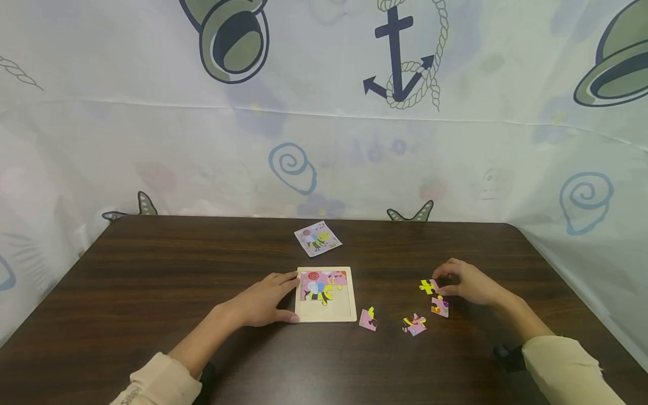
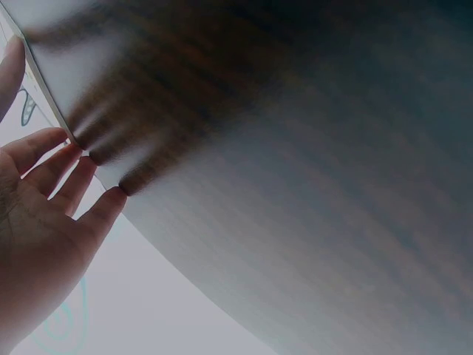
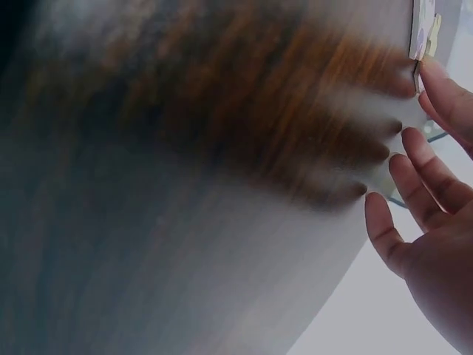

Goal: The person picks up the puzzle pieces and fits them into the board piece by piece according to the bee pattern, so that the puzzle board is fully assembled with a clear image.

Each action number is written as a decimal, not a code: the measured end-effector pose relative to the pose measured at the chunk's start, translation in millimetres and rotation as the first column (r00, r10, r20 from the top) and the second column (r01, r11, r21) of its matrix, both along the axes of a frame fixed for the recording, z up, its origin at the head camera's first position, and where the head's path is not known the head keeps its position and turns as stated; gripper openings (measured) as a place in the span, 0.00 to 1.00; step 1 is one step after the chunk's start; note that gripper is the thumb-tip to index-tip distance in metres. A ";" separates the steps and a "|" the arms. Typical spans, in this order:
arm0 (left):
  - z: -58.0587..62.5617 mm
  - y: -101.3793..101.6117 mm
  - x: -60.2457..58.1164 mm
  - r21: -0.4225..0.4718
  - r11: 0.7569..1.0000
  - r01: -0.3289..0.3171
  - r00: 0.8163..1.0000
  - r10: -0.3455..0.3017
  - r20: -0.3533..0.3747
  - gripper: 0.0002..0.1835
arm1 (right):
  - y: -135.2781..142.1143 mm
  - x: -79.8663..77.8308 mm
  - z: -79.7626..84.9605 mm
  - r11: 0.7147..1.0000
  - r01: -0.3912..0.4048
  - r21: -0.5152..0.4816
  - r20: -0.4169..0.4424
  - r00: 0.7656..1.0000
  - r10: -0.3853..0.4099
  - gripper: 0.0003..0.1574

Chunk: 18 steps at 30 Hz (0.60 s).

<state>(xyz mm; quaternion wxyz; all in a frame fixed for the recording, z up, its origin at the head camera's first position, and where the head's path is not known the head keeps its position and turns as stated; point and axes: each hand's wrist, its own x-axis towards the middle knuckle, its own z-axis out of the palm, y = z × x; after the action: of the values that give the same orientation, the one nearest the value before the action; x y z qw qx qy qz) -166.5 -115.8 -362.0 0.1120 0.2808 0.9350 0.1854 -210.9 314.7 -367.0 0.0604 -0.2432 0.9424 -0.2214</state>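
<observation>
A wooden puzzle tray (image 1: 328, 313) lies on the table, its upper part filled with a pink and yellow bee picture. My left hand (image 1: 260, 299) rests against the tray's left side, fingers extended and thumb at the lower corner. In the left wrist view, that hand's fingertips (image 2: 118, 194) touch the tabletop. Off to the right, my right hand (image 1: 468, 283) pinches a yellow and pink puzzle piece (image 1: 428, 287) between thumb and fingers. Just below it lies another pink piece (image 1: 440, 307). Two more loose pieces, one beside the tray (image 1: 368, 319) and one farther right (image 1: 415, 325), sit nearer me.
Behind the tray lies a picture card (image 1: 318, 239) with the same bee. The dark wooden table (image 1: 152, 270) reaches back to a printed cloth (image 1: 212, 157) hanging behind it.
</observation>
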 end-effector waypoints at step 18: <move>1.2 -0.3 -1.1 0.009 1.000 0.001 1.000 -0.001 0.011 0.40 | -4.1 -3.2 -3.4 1.000 -0.009 -0.014 -0.035 0.999 0.008 0.11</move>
<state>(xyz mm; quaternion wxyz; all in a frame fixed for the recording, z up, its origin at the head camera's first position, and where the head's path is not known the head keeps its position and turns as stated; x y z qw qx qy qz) -167.6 -116.2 -360.8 0.1159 0.2807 0.9335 0.1908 -214.1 310.6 -370.4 0.0432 -0.2514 0.9407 -0.2234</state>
